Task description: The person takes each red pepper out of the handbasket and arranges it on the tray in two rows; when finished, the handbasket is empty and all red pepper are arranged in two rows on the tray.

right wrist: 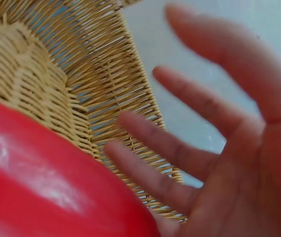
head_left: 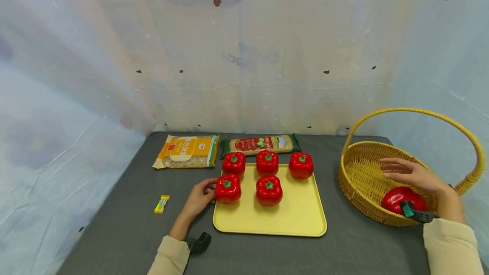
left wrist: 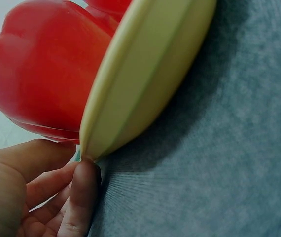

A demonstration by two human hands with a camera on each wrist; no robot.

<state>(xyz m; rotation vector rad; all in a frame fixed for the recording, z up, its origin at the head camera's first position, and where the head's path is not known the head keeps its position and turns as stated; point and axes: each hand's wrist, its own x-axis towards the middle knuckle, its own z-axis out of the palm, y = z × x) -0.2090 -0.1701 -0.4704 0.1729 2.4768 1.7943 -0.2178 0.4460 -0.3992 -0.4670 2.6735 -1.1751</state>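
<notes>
My left hand (head_left: pixel 200 198) pinches the left rim of a yellow tray (head_left: pixel 305 220), thumb and fingers meeting at its edge in the left wrist view. Several red bell peppers (head_left: pixel 269 191) with green stems sit on the tray, at its back and left. The nearest of them, a front-left pepper (head_left: pixel 228 189), is right beside the left hand's fingertips. Over the yellow wicker basket (head_left: pixel 361 198) at the right, my right hand (head_left: pixel 414 175) has its fingers spread and holds nothing. Below it a red bell pepper (right wrist: pixel 47 182) lies on its side inside the basket.
Behind the tray lie a green-ended noodle pack (head_left: pixel 263 144) and, further left, an orange and clear food bag (head_left: pixel 187 152). A small yellow wrapped packet (head_left: pixel 162 204) lies left of the left hand. The basket's tall handle (head_left: pixel 416 110) arches above its rim.
</notes>
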